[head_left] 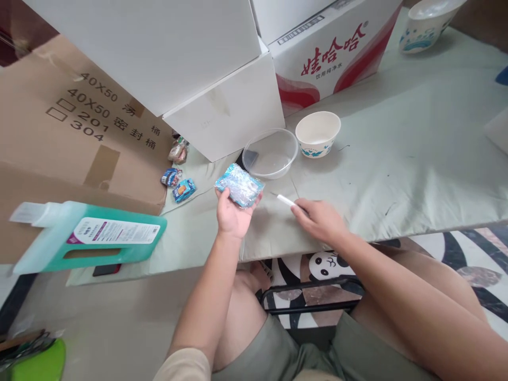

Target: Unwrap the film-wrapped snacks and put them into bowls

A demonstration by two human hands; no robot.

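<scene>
My left hand [234, 216] grips a flat blue packet [240, 185] in shiny clear wrapping, thumb on the near edge and fingers beneath. It is held over the cloth-covered table. To the right, my right hand [320, 219] is closed round a slim white tool [286, 200] with a thin pointed tip, possibly a craft knife. The tip points left toward the packet but is apart from it. Just beyond the packet stands a clear round plastic bowl [273, 172], partly over a dark object [246, 159]. A white paper bowl [317, 129] with blue print stands beside it.
White cartons [242, 106] and a red-and-white carton [333, 63] line the back. At left are a brown cardboard box [130, 169], a green liquid bottle [119, 248] and several small packaged items [183, 189]. Another patterned bowl [426, 26] sits at far right.
</scene>
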